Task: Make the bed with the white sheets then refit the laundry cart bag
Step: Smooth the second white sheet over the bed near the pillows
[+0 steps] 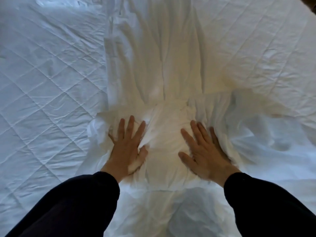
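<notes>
Head view: looks straight down at two hands on a bed.
Left fingers: straight and spread wide, lying flat on the cloth. A small fold of cloth is bunched up between the thumb and the first finger.
Right fingers: straight and spread wide too, lying flat on the cloth. They look a bit blurry.
Left hand: palm down, pressing on the left side of a thick bunched-up lump of cloth.
Right hand: palm down, pressing on the right side of the same lump. The two hands are near each other, with the lump's soft middle between them.
White sheet: this is the cloth under both hands. It is not spread out. It lies in the middle of the bed as a long wrinkled strip that runs away from the hands to the far edge of the view, and more of it is crumpled off to the right and down near the person.
Quilted pad: white with a criss-cross stitch pattern. It covers the bed and shows on both sides of the sheet.
Left sleeve: dark, reaching to the wrist.
Right sleeve: dark as well, reaching to the wrist.
</notes>
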The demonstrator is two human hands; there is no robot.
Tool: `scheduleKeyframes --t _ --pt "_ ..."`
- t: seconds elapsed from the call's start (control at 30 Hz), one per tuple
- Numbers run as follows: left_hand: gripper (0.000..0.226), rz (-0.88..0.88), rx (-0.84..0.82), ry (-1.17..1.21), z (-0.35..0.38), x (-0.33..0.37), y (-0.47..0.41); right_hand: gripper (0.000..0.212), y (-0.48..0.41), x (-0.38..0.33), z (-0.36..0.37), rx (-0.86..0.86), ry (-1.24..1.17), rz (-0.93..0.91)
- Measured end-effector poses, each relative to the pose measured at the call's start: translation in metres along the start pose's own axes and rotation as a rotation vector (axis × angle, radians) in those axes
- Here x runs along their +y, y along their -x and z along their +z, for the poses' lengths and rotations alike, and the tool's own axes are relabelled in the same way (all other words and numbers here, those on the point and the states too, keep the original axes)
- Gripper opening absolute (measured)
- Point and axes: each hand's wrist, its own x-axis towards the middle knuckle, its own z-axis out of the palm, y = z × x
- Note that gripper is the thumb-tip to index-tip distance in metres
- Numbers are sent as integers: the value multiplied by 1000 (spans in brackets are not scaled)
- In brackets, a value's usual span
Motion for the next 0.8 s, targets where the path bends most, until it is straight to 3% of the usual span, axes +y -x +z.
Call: scheduleKeyframes --t 0.27,0.47,0.57,0.67,0.73,0.8 --pt "72 65 73 -14 10 -4 -5 84 -8 0 7 -70 6 24" --pt "81 -54 -8 -126 -16 15 14 70 26 -21 1 60 77 59" --pt "81 95 115 -36 -31 37 47 70 59 -23 5 49 89 -42" --pt "97 301 22 -89 -25 49 78 87 68 -10 3 -24 150 -123" --pt "107 302 -70 -156 -20 50 80 99 63 -8 2 -55 206 -130" --pt "109 254 -125 -207 -16 50 72 97 55 -14 1 -83 240 -115"
